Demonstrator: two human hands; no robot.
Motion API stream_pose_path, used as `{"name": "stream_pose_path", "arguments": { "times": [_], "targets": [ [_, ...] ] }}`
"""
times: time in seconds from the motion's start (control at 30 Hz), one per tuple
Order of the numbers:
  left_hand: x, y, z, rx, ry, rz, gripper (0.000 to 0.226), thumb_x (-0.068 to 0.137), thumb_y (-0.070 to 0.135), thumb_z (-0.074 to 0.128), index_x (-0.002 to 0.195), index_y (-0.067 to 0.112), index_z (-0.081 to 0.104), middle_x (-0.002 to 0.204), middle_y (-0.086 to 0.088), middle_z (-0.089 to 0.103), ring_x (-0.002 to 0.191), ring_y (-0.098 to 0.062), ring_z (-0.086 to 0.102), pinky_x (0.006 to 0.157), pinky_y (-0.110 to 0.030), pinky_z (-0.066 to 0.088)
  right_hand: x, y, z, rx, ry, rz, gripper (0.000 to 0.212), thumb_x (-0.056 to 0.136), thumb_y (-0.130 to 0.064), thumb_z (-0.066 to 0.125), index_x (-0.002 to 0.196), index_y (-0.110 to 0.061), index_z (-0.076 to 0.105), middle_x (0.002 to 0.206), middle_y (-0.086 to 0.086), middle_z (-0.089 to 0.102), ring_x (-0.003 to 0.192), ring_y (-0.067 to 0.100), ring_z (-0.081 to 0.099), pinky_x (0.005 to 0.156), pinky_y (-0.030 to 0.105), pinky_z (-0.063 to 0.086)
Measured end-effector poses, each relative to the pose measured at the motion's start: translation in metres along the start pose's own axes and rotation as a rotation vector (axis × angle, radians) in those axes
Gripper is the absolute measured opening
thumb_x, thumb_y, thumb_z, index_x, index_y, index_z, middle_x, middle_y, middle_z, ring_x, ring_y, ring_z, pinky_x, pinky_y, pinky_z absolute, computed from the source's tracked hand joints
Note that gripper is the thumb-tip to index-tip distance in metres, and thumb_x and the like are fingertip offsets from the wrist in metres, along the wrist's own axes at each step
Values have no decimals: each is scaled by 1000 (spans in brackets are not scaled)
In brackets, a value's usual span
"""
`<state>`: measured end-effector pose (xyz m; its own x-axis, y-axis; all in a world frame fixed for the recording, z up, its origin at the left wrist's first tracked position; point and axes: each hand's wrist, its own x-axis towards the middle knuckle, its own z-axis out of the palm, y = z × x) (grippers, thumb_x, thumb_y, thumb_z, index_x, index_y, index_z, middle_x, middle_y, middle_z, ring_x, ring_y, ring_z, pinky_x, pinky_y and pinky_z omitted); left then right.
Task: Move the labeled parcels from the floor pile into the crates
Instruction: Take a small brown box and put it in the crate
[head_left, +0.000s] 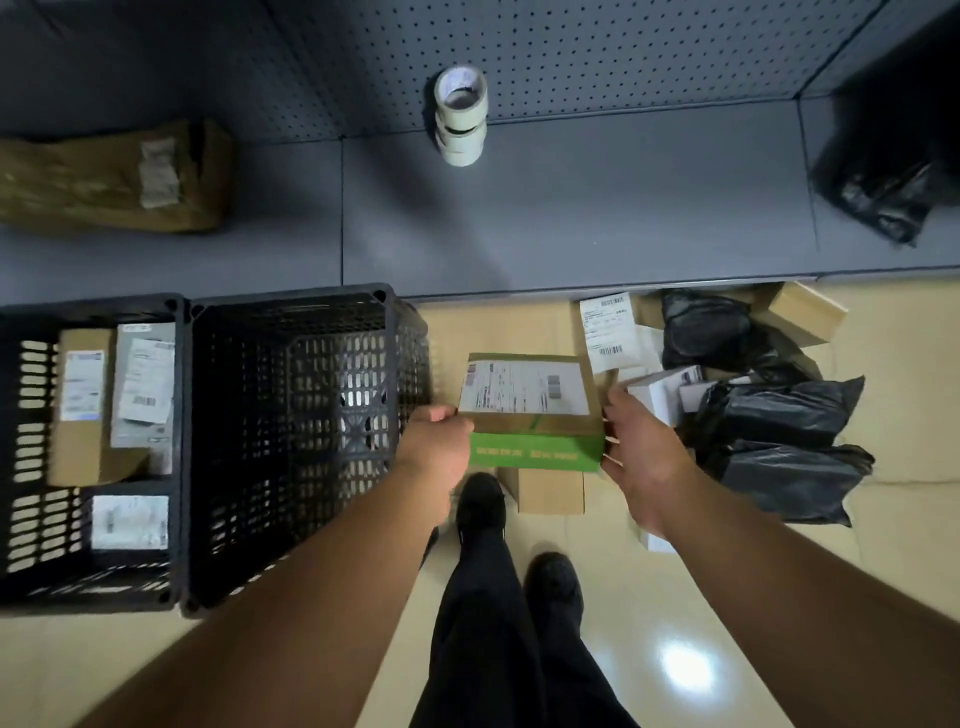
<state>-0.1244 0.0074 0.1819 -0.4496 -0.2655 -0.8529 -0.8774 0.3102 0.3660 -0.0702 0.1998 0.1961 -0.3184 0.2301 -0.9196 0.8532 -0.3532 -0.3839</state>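
Observation:
A cardboard parcel (532, 410) with a white shipping label on top and a green front side is held above the floor. My left hand (436, 447) grips its left end and my right hand (641, 449) grips its right end. To the left stand two black slotted crates: the near one (306, 441) shows no parcels, the far-left one (88, 457) holds several labeled boxes. The floor pile (753, 395) lies to the right, with black poly bags, white boxes and brown boxes.
A grey shelf (571, 218) runs across the back with a stack of tape rolls (461, 115), a brown wrapped package (114, 176) and a black bag (883, 197). A small brown box (550, 491) sits on the tiled floor by my black shoes (480, 506).

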Motion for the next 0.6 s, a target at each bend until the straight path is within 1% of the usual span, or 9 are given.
{"name": "stream_pose_path", "arguments": {
  "times": [0.13, 0.2, 0.23, 0.3, 0.37, 0.4, 0.47, 0.53, 0.6],
  "targets": [
    [-30, -25, -11, -19, -35, -7, 48, 96, 12, 57, 141, 28, 56, 105, 12, 62, 87, -4, 56, 65, -21, 40, -22, 16, -10, -50, 1, 3, 46, 94, -66, 44, 111, -33, 71, 121, -2, 71, 118, 25, 62, 116, 51, 36],
    [-41, -35, -19, -45, -69, -21, 53, 93, 7, 56, 141, 28, 59, 118, 8, 69, 97, -11, 63, 83, -26, 51, -30, 22, -8, -73, 0, 18, 52, 94, -69, 41, 119, -33, 68, 126, -2, 69, 122, 25, 60, 117, 50, 35],
    [-46, -40, -23, -57, -80, -31, 53, 91, 4, 56, 138, 29, 62, 120, 8, 72, 102, -14, 66, 94, -32, 53, -35, 25, -6, -93, 1, 22, 58, 93, -72, 40, 128, -32, 65, 131, -2, 66, 125, 26, 57, 117, 51, 34],
    [-53, -51, -35, -50, -100, -29, 52, 89, 2, 59, 129, 32, 69, 115, 10, 76, 106, -19, 69, 104, -42, 53, -42, 31, 1, -139, -3, 40, 72, 89, -77, 40, 142, -30, 55, 142, 0, 59, 132, 28, 51, 118, 52, 32],
    [-56, -60, -48, -49, -129, -14, 45, 90, 5, 64, 123, 35, 72, 110, 11, 78, 105, -23, 71, 99, -46, 56, -50, 35, 12, -165, -32, 57, 74, 88, -76, 41, 145, -32, 52, 147, 0, 55, 137, 28, 47, 120, 53, 28],
    [-57, -65, -56, -48, -126, -5, 40, 92, 9, 65, 120, 36, 73, 105, 13, 78, 100, -22, 73, 92, -43, 60, -54, 38, 20, -175, -52, 64, 71, 89, -75, 41, 145, -33, 52, 148, -1, 55, 138, 27, 46, 120, 53, 27],
    [-59, -71, -74, -58, -57, 21, 34, 93, 15, 62, 112, 41, 72, 92, 18, 78, 81, -14, 73, 65, -24, 61, -62, 44, 37, -178, -97, 66, 60, 93, -71, 41, 137, -34, 59, 142, -3, 59, 136, 26, 48, 121, 54, 25],
    [-60, -79, -90, -80, 14, 16, 34, 91, 16, 57, 110, 41, 70, 86, 14, 76, 66, -10, 65, 45, -17, 47, -68, 53, 54, -184, -117, 51, 48, 98, -66, 39, 124, -35, 66, 129, -4, 68, 131, 27, 52, 121, 55, 25],
    [-58, -90, -108, -115, 15, 0, 35, 91, 15, 53, 111, 37, 70, 86, 8, 75, 65, -13, 61, 50, -23, 48, -72, 63, 71, -178, -115, 51, 43, 101, -61, 38, 120, -35, 66, 117, -5, 73, 126, 27, 57, 120, 55, 27]
  ]
}}
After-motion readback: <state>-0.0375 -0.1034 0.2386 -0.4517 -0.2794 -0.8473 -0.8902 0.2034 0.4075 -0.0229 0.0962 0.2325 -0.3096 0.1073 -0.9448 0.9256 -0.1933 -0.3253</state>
